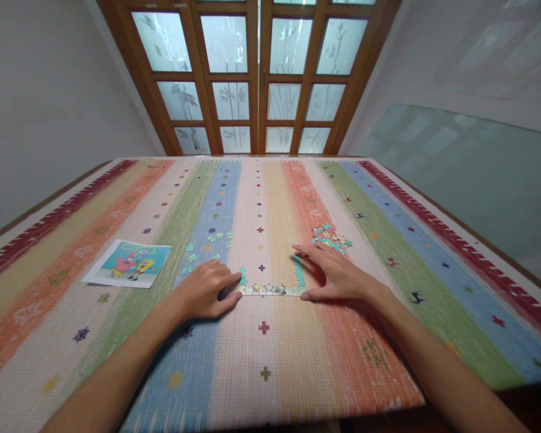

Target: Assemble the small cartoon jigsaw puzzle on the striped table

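Cloth (270, 361) across the lower frame: stripes of red, orange, cream, green, blue, dotted with small crosses; puzzle strip (273, 290) at centre: turquoise sides, pale speckled base; picture (128, 263) at left: turquoise with pink and yellow figures; doors (256, 78) at top: brown frames, frosted leaf-patterned panes.

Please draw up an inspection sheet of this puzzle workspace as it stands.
Surface: table under a striped cloth.
Job's things: part-built puzzle frame, bottom edge joined, short sides rising; loose pieces heaped right, scattered pieces left.
Clutter: cartoon reference picture at left.
Grips: left hand flat at frame's left corner; right hand flat at right corner; neither grasps anything.
Cables: nothing seen.
Surroundings: wooden glazed doors, pale walls.
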Available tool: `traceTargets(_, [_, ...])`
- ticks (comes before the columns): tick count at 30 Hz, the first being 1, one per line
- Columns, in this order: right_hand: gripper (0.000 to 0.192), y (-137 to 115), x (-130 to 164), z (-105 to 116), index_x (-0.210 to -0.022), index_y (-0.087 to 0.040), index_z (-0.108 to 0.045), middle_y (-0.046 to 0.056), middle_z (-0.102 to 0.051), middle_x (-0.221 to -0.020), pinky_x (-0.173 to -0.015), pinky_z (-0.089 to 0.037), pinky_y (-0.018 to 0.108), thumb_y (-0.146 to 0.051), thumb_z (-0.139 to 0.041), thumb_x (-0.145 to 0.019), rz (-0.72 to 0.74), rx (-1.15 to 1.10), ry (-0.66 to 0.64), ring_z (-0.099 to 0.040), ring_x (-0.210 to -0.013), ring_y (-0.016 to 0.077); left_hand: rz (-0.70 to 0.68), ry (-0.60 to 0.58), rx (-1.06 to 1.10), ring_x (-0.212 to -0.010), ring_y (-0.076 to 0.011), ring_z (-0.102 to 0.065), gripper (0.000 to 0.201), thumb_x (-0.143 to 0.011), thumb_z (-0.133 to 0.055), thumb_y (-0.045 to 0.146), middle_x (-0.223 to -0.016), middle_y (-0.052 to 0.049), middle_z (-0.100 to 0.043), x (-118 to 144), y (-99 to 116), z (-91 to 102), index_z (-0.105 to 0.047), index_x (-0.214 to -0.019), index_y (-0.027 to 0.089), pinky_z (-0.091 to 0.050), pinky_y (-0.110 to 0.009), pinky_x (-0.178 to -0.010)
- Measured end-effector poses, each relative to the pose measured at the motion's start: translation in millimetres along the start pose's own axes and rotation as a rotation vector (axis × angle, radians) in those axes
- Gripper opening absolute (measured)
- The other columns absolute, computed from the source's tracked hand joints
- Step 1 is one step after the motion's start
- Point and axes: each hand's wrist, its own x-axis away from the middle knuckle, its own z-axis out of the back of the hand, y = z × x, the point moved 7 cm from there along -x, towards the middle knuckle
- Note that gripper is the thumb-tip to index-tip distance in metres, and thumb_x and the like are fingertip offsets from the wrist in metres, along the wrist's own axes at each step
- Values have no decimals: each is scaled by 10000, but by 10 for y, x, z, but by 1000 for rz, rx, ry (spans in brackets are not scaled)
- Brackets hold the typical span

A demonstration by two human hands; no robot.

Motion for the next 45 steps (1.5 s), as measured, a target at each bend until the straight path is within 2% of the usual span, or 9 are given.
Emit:
traceTargets(13, [1064,28,31,-42,-1599,-309,-381,137,-597,-1457,-1088,-457,624,-440,-914,-687,-3,45,-29,-520,-1332,439,0,-2,-19,-706,-217,-563,228,-992,-509,389,-731,-31,-620,17,-12,-21,-647,-1010,208,-444,-374,-713])
traceTargets(20, [1013,35,80,-56,-1599,-302,-389,128,-523,-1552,-1130,-420,644,-450,-881,-725,11,63,-23,-492,-1376,446,-21,12,-30,-693,-223,-558,227,-993,-511,372,-732,-36,-618,16,-4,-36,-650,-1013,193,-456,-390,-725])
traceTargets(36, [1045,-9,73,-73,-1642,-225,-303,166,-515,-1554,-1112,-457,610,-503,-809,-771,17,183,-43,-507,-1374,428,-30,0,-90,-693,-220,-576,265,-1007,-469,381,-734,-36,-628,21,0,-47,-648,-1006,186,-470,-397,-736])
traceTargets(45, [1006,-2,82,-89,-1599,-154,-369,196,-501,-1558,-1126,-447,590,-507,-802,-762,-2,184,-41,-481,-1391,429,-40,4,-76,-683,-218,-572,273,-1004,-472,381,-724,-34,-622,23,-7,-48,-654,-1031,180,-472,-392,-712])
